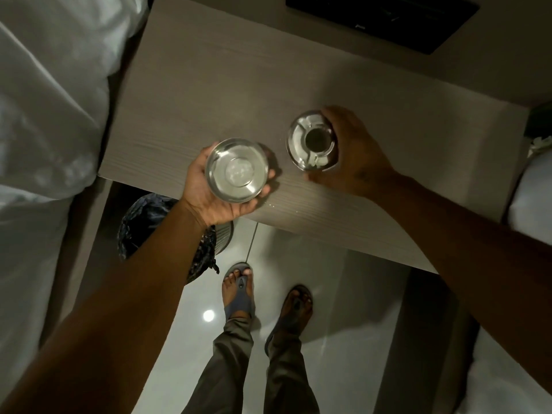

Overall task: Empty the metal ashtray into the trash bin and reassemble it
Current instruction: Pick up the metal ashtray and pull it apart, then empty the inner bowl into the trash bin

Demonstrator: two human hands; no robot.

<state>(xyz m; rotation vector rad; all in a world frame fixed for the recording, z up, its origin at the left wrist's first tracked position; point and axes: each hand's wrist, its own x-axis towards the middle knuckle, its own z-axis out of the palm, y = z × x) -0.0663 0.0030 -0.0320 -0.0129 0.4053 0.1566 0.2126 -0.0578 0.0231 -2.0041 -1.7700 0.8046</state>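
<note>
The metal ashtray is in two parts. My left hand (209,192) cups the shiny round bowl (237,171), open side up, over the front edge of the grey table (209,94). The bowl's inside looks bare. My right hand (352,153) grips the lid (312,140), a metal ring with a dark centre hole and notches, tilted on its edge above the table. The trash bin (149,216) with a dark liner stands on the floor below the table edge, partly hidden by my left forearm.
A white bed (44,115) fills the left side. A black flat device (385,16) lies at the table's far end. White cloth (531,189) sits at the right. My feet in sandals (239,291) stand on the glossy tile floor.
</note>
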